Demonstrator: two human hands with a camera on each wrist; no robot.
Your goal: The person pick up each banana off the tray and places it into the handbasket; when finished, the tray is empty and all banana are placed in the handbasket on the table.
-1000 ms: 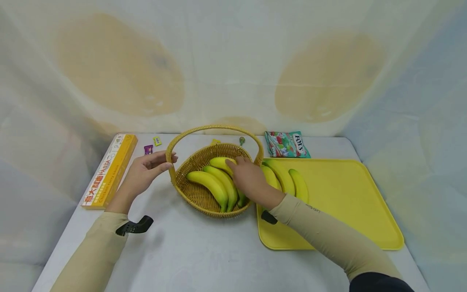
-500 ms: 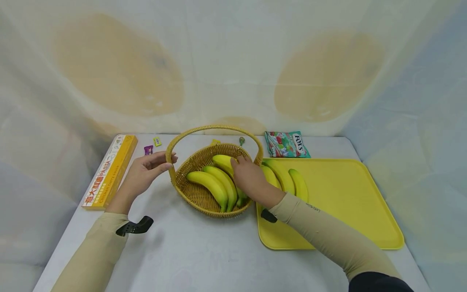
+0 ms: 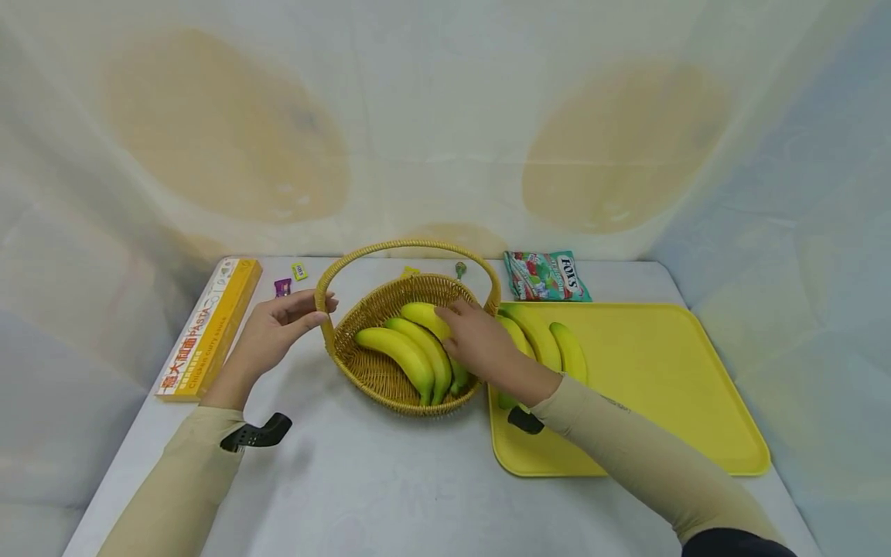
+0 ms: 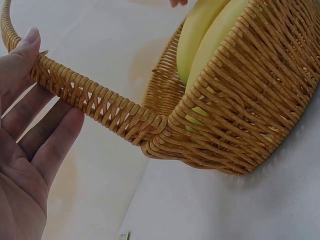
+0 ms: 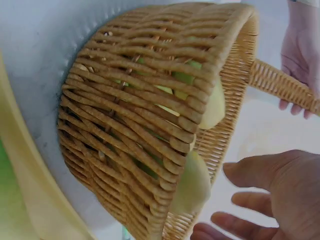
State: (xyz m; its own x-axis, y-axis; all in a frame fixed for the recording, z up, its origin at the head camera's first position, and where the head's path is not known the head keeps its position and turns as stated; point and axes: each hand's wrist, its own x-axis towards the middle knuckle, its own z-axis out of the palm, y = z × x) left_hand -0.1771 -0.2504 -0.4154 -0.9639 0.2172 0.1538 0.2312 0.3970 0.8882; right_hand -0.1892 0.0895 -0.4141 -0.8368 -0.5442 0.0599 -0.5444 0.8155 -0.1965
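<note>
Three bananas point(image 3: 411, 352) now lie in the basket point(image 3: 390, 379); right hand point(image 3: 480, 340) lifts off, fingers loose and empty, while left hand point(image 3: 274, 333) pinches the handle point(image 3: 323, 298).

Staged recording booth, not real home: pale stained cloth backdrop point(image 3: 431, 124) hangs on all sides of small grey table point(image 3: 390, 480). Props laid out in order: pasta box point(image 3: 209, 325), candy bag point(image 3: 546, 275), yellow tray point(image 3: 661, 371), wicker basket point(image 3: 390, 379).
</note>
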